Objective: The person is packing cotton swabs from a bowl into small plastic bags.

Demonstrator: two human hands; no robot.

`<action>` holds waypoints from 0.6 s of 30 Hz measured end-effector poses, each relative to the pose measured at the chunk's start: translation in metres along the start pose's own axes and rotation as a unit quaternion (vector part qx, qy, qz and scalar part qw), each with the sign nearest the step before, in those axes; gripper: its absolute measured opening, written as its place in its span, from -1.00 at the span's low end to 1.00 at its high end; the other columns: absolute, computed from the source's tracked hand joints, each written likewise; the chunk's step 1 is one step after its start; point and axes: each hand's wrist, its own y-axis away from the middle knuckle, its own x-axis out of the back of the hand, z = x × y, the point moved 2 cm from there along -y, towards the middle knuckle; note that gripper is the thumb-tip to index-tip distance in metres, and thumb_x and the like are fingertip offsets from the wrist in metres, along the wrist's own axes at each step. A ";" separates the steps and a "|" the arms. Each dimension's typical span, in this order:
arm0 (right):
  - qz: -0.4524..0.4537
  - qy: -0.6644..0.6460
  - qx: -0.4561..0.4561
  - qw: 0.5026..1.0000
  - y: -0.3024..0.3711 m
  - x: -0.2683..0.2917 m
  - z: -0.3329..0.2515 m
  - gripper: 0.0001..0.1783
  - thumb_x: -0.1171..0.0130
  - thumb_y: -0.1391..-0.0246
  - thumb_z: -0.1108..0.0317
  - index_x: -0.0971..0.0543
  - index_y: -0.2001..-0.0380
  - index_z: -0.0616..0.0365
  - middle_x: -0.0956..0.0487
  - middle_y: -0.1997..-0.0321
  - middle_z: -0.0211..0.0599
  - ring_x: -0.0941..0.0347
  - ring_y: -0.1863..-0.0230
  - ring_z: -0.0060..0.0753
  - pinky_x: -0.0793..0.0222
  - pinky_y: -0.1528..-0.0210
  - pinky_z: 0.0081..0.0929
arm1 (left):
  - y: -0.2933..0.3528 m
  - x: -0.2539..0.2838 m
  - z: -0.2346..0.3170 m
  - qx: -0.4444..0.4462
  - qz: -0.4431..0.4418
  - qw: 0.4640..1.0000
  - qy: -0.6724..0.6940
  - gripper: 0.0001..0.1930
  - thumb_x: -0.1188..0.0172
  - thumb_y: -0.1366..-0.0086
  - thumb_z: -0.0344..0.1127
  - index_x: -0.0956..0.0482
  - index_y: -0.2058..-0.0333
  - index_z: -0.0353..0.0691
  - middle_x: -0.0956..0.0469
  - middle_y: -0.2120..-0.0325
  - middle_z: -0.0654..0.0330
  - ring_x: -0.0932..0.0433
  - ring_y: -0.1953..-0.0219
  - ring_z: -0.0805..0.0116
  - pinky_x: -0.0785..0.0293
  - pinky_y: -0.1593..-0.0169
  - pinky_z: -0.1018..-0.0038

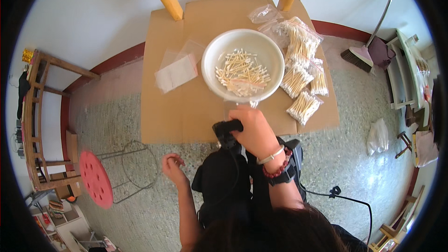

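Note:
My right hand (254, 128), wearing a pale bangle and a red bead bracelet, is closed on a small black device (226, 133) at the near edge of the cardboard. Just beyond its knuckles is a white bowl (210, 72) of loose cotton swabs (240, 67). Part of a clear bag lies over the nearest swabs, and a few white swab tips show by the near rim. Off the cardboard, my left hand (172, 165) hangs low to the left with its fingers curled in and nothing visible in them.
Several filled swab bags (301, 46) are heaped right of the bowl. Flat clear bags (177, 72) lie to its left on the cardboard (172, 116). A wooden chair (170, 0) stands behind. A red stool (96, 179) is at left; a black cable (347, 199) trails right.

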 end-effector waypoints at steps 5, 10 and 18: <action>0.014 -0.065 0.041 0.997 0.003 -0.006 -0.022 -0.74 -0.14 0.34 0.65 -0.45 0.44 0.20 -0.42 0.42 -0.12 -0.41 0.30 0.06 -0.33 0.28 -0.24 | -0.130 0.086 -0.252 -0.197 -0.146 0.916 -0.317 -0.71 -0.01 -0.31 -0.17 -0.48 0.21 -0.30 -0.57 0.24 0.10 -0.54 0.26 0.16 -0.47 0.16 0.28; 0.024 -0.033 -0.026 0.999 0.002 0.000 0.000 -0.70 -0.13 0.38 0.66 -0.44 0.45 0.16 -0.39 0.43 -0.18 -0.39 0.30 -0.01 -0.32 0.29 -0.25 | -0.141 -0.016 -0.261 -0.188 -0.258 0.900 -0.297 -0.71 -0.01 -0.31 -0.17 -0.48 0.21 -0.30 -0.57 0.24 0.09 -0.54 0.26 0.14 -0.47 0.16 0.27; -0.058 -0.014 -0.031 0.998 -0.012 0.003 -0.016 -0.62 -0.14 0.42 0.64 -0.42 0.39 0.08 -0.36 0.38 -0.30 -0.37 0.27 -0.15 -0.38 0.29 -0.32 | -0.152 -0.028 -0.328 -0.167 -0.318 0.876 -0.322 -0.71 -0.02 -0.29 -0.17 -0.49 0.22 -0.30 -0.57 0.24 0.07 -0.54 0.25 0.10 -0.46 0.15 0.23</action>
